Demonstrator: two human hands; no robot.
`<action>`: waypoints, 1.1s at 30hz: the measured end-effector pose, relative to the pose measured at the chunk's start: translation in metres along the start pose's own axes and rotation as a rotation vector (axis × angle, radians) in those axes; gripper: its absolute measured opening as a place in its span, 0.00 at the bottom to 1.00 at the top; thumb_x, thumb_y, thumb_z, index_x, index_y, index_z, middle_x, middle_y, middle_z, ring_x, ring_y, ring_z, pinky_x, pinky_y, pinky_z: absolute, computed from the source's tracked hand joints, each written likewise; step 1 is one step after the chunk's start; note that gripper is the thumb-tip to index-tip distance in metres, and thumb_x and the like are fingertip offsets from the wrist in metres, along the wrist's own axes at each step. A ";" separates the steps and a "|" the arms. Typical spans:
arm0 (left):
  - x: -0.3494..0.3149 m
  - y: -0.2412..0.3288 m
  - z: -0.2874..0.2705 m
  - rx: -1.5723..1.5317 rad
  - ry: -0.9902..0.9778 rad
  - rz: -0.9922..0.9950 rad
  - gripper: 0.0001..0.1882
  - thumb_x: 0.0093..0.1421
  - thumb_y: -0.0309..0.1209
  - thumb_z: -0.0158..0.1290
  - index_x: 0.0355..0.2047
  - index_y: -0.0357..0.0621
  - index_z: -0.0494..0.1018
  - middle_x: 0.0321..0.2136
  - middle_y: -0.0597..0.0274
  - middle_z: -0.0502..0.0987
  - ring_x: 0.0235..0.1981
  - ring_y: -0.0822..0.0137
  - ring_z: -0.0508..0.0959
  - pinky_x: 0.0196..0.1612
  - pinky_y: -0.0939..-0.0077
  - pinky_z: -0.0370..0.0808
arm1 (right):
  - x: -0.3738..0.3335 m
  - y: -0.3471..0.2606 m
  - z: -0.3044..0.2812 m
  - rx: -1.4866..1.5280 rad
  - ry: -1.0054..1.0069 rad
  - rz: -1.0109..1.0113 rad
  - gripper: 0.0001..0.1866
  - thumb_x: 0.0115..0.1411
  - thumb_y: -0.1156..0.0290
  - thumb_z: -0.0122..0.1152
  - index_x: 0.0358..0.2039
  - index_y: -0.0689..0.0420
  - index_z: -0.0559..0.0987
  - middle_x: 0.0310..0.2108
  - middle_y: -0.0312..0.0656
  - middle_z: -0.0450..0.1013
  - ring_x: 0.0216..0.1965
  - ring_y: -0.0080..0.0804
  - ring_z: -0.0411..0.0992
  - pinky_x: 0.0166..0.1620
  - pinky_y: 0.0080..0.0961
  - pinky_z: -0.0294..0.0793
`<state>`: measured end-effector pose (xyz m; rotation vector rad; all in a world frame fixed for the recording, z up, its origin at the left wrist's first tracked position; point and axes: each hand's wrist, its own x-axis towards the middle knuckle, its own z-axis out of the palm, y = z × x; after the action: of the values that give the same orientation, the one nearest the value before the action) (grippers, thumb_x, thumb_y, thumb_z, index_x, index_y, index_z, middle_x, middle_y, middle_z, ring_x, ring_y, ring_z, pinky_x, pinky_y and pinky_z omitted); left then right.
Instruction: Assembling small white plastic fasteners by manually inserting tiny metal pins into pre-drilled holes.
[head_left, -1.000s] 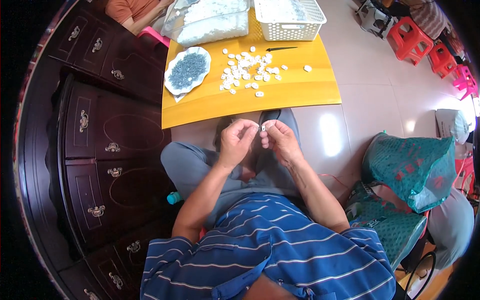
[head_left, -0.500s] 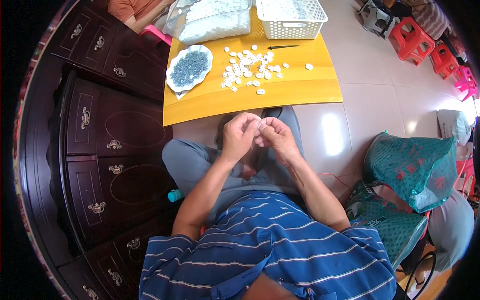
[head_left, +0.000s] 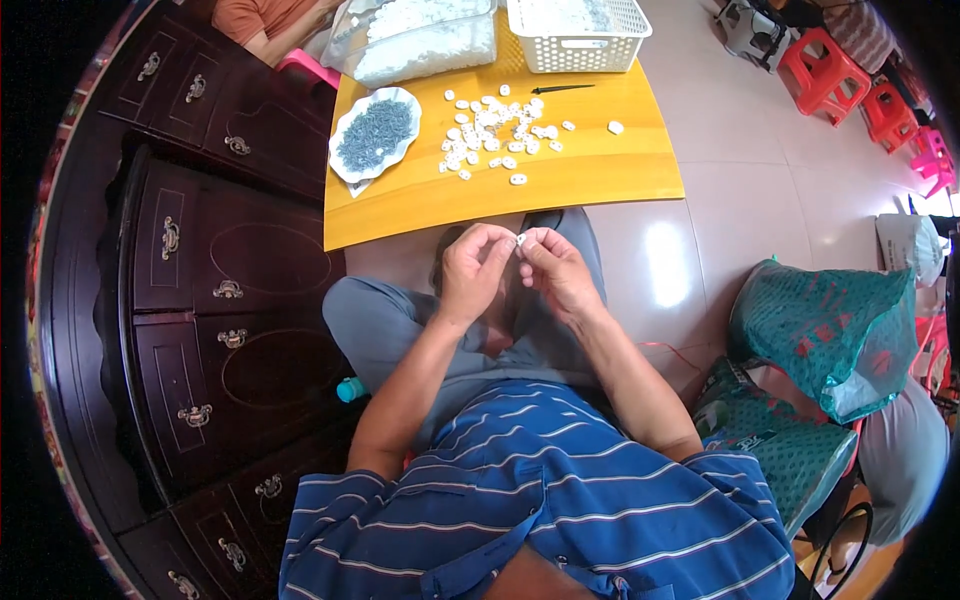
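Note:
Both of my hands meet above my lap, just off the table's near edge. Between the thumb and forefinger of my right hand (head_left: 562,275) is a small white plastic piece (head_left: 521,241). The thumb and forefinger of my left hand (head_left: 474,272) are pinched right against it; whatever they hold is too small to make out. On the yellow table (head_left: 600,175) lies a loose spread of similar white two-holed pieces (head_left: 490,130). A white wavy-edged plate (head_left: 412,105) left of them bears a heap of thin blue-grey pieces (head_left: 374,135), perhaps screws.
At the table's far side stand a clear bin (head_left: 430,60) of white pieces and a white perforated basket (head_left: 585,55). A black pointed tool (head_left: 562,89) lies before the basket. Dark drawers (head_left: 240,220) line the left; green bags (head_left: 820,330) and red stools (head_left: 825,80) are at right. Another person's arm (head_left: 275,40) shows far left.
My fingertips have shifted slightly, and the white piece now shows more plainly between them. The right fingers have drawn back a little from the left. The table's things look unchanged.

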<state>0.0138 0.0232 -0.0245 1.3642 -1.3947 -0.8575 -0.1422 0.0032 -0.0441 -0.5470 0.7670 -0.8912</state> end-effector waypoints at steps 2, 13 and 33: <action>0.001 -0.002 0.000 -0.022 0.008 -0.023 0.04 0.64 0.24 0.57 0.35 0.36 0.79 0.31 0.60 0.82 0.33 0.71 0.81 0.39 0.76 0.76 | -0.002 0.000 0.004 -0.025 0.023 -0.041 0.05 0.68 0.69 0.58 0.42 0.55 0.75 0.29 0.29 0.72 0.27 0.16 0.69 0.31 0.15 0.70; 0.003 -0.004 -0.004 -0.081 -0.050 -0.054 0.05 0.67 0.25 0.56 0.37 0.36 0.79 0.30 0.69 0.79 0.31 0.80 0.73 0.37 0.84 0.72 | -0.003 0.003 0.004 -0.186 0.041 -0.212 0.05 0.68 0.72 0.60 0.42 0.55 0.78 0.34 0.28 0.75 0.30 0.13 0.71 0.36 0.12 0.71; 0.004 -0.002 -0.010 -0.037 -0.079 -0.049 0.05 0.67 0.26 0.57 0.37 0.37 0.80 0.28 0.70 0.78 0.30 0.79 0.74 0.35 0.83 0.73 | -0.002 0.007 0.002 -0.256 0.071 -0.264 0.05 0.65 0.75 0.61 0.41 0.60 0.78 0.33 0.33 0.75 0.35 0.19 0.72 0.41 0.19 0.73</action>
<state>0.0244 0.0202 -0.0228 1.3540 -1.4037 -0.9735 -0.1376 0.0086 -0.0471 -0.8606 0.8935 -1.0672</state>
